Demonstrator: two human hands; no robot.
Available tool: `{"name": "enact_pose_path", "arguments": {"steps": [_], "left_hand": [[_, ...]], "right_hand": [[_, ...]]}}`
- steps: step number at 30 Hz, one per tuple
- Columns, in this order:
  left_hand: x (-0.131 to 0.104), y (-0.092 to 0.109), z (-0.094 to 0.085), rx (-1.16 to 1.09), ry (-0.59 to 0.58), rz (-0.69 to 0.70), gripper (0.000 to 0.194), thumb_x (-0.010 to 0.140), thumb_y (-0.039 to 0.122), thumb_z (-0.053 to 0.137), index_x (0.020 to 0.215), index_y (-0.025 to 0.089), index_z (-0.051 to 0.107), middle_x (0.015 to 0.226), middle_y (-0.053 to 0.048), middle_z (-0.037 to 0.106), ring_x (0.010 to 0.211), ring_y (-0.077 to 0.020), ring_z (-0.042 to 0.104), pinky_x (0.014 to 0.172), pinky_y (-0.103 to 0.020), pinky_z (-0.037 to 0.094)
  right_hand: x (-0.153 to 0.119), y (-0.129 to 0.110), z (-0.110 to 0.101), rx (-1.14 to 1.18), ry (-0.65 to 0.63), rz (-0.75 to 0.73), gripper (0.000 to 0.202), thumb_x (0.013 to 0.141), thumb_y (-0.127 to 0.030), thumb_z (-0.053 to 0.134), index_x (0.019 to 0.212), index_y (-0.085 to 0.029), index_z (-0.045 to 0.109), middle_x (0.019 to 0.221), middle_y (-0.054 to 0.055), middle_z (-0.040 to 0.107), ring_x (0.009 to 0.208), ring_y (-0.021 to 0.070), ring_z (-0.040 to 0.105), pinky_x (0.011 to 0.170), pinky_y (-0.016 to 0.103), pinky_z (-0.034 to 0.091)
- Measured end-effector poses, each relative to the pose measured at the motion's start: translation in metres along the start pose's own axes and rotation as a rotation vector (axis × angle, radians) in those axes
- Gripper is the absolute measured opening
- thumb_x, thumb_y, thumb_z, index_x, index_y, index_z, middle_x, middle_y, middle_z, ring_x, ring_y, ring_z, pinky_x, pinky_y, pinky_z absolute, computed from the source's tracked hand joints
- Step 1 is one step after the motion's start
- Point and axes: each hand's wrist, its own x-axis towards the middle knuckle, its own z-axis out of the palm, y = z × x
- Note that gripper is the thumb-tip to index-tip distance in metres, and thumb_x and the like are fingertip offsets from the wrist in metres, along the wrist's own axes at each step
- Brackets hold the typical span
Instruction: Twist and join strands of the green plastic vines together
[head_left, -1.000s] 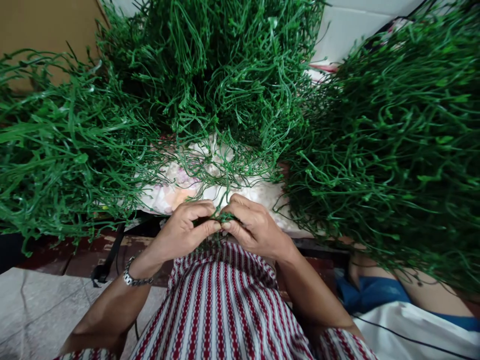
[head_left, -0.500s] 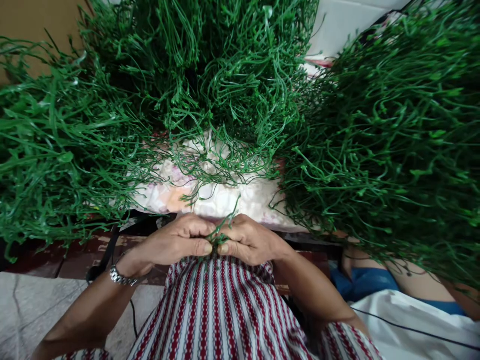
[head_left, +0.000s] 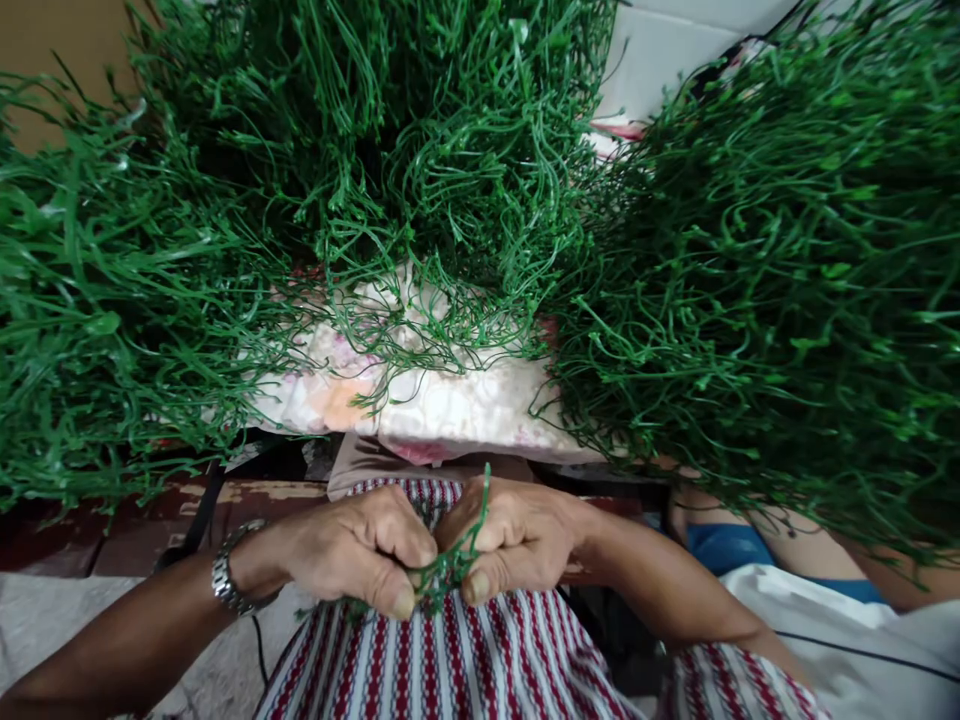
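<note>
Close to the striped shirt front, my left hand pinches a small bunch of green stems between thumb and fingers. On the bunch's other side, my right hand is closed on the same stems. One stem sticks up beside the right hand's fingers. The hands are slightly apart, with the bunch spanning the gap between the thumbs. Beyond them lies a floral cloth surface with loose green strands on its far part.
Large green heaps stand at the left, back middle and right. Another person's legs in blue shorts show at lower right. A dark red wooden bench edge runs at left.
Both hands have moved lower in the view, towards the shirt, and slightly apart, with the stems still between them. The heaps appear shifted a little to the left.
</note>
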Motion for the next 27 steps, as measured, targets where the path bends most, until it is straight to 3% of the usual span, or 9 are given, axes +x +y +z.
{"name": "enact_pose_path", "arguments": {"steps": [10, 15, 17, 21, 23, 27], "left_hand": [[0.001, 0.013, 0.001, 0.115, -0.151, 0.017, 0.035, 0.08, 0.025, 0.055, 0.055, 0.018, 0.031, 0.052, 0.003, 0.032, 0.048, -0.0096, 0.033, 0.051, -0.028, 0.024], [0.004, 0.015, -0.006, 0.142, -0.163, -0.017, 0.036, 0.082, 0.029, 0.054, 0.054, 0.017, 0.035, 0.051, 0.003, 0.033, 0.048, -0.0092, 0.033, 0.051, -0.027, 0.025], [0.004, 0.016, -0.011, 0.171, -0.095, -0.021, 0.037, 0.082, 0.031, 0.054, 0.053, 0.016, 0.037, 0.051, 0.004, 0.033, 0.048, -0.0086, 0.031, 0.051, -0.026, 0.024], [0.003, 0.023, -0.017, 0.299, 0.225, -0.054, 0.028, 0.081, 0.035, 0.055, 0.064, 0.015, 0.046, 0.061, 0.003, 0.038, 0.057, -0.0089, 0.033, 0.053, -0.023, 0.025], [0.003, 0.025, -0.016, 0.3, 0.294, -0.074, 0.026, 0.08, 0.038, 0.054, 0.071, 0.014, 0.049, 0.066, 0.002, 0.04, 0.061, -0.0093, 0.034, 0.053, -0.021, 0.027], [0.006, 0.021, -0.013, 0.347, 0.389, -0.111, 0.031, 0.086, 0.038, 0.045, 0.066, 0.014, 0.046, 0.06, 0.004, 0.031, 0.055, -0.0075, 0.028, 0.049, -0.021, 0.022]], "right_hand": [[-0.007, -0.009, 0.01, -0.008, 0.041, -0.049, 0.039, 0.084, -0.029, 0.056, 0.055, -0.018, 0.033, 0.054, -0.004, 0.03, 0.051, 0.0074, 0.032, 0.053, 0.023, 0.028], [-0.011, -0.015, 0.002, -0.032, 0.012, 0.003, 0.04, 0.086, -0.032, 0.053, 0.056, -0.018, 0.031, 0.055, -0.004, 0.029, 0.051, 0.0069, 0.031, 0.052, 0.023, 0.026], [-0.011, -0.018, -0.007, -0.04, 0.042, 0.04, 0.038, 0.088, -0.032, 0.049, 0.057, -0.017, 0.032, 0.054, -0.005, 0.028, 0.049, 0.006, 0.029, 0.051, 0.021, 0.025], [-0.008, -0.02, -0.025, -0.168, 0.156, 0.151, 0.036, 0.091, -0.034, 0.042, 0.061, -0.016, 0.035, 0.058, -0.005, 0.029, 0.052, 0.0054, 0.028, 0.052, 0.02, 0.025], [-0.006, -0.019, -0.029, -0.25, 0.195, 0.163, 0.034, 0.092, -0.036, 0.04, 0.064, -0.015, 0.038, 0.062, -0.003, 0.034, 0.057, 0.0062, 0.033, 0.056, 0.02, 0.028], [-0.005, -0.015, -0.028, -0.334, 0.198, 0.218, 0.034, 0.093, -0.037, 0.037, 0.067, -0.015, 0.04, 0.064, -0.003, 0.036, 0.059, 0.0061, 0.036, 0.057, 0.02, 0.029]]}}
